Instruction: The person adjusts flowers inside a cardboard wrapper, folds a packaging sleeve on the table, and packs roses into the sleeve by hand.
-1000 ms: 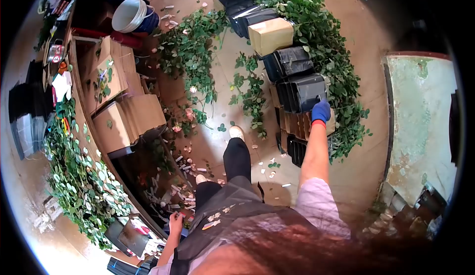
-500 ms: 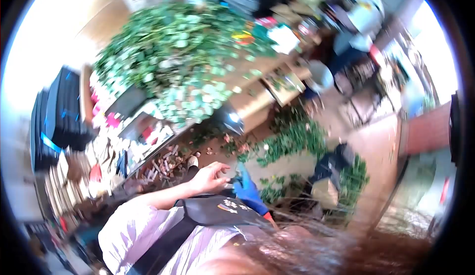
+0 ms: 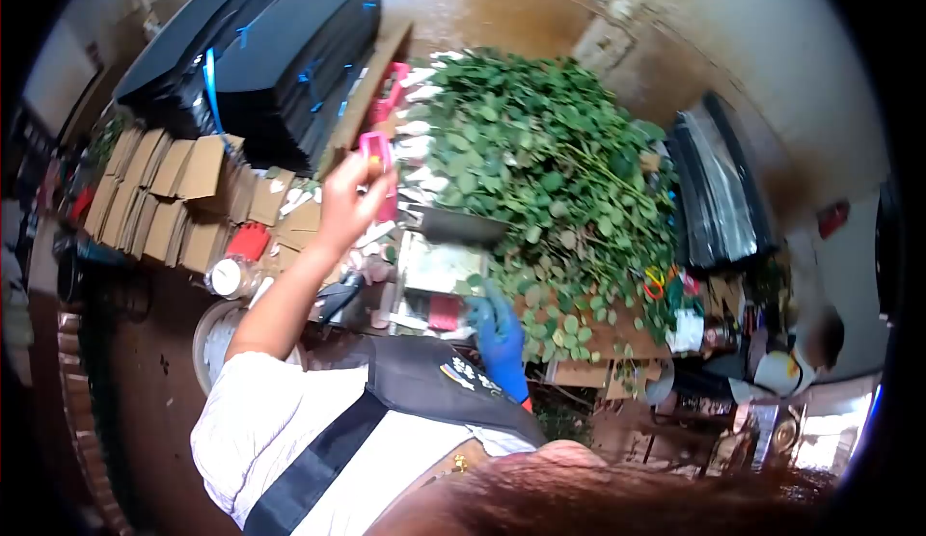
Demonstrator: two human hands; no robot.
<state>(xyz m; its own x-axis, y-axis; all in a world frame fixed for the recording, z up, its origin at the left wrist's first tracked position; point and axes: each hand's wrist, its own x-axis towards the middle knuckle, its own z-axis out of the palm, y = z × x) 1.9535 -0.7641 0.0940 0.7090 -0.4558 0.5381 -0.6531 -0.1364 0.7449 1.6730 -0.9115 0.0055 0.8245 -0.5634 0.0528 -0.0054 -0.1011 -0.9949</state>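
Well, one left hand (image 3: 349,203) by one pink frame (image 3: 374,144), one gloved right hand (image 3: 499,336).

My right side is blocked by a big heap of leaves (image 3: 559,160); black stacks (image 3: 289,44) stand past my left hand (image 3: 355,198).

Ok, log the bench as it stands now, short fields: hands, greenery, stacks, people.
left hand: bare, at a pink holder, grip unclear
right hand: blue-gloved, near the bench's front edge, hold unclear
greenery: large heap of leafy stems
black stack: far left, blue ties
cardboard: folded pieces, in front of black stack
jar: white lid, beside something red
other person: far right, action unclear
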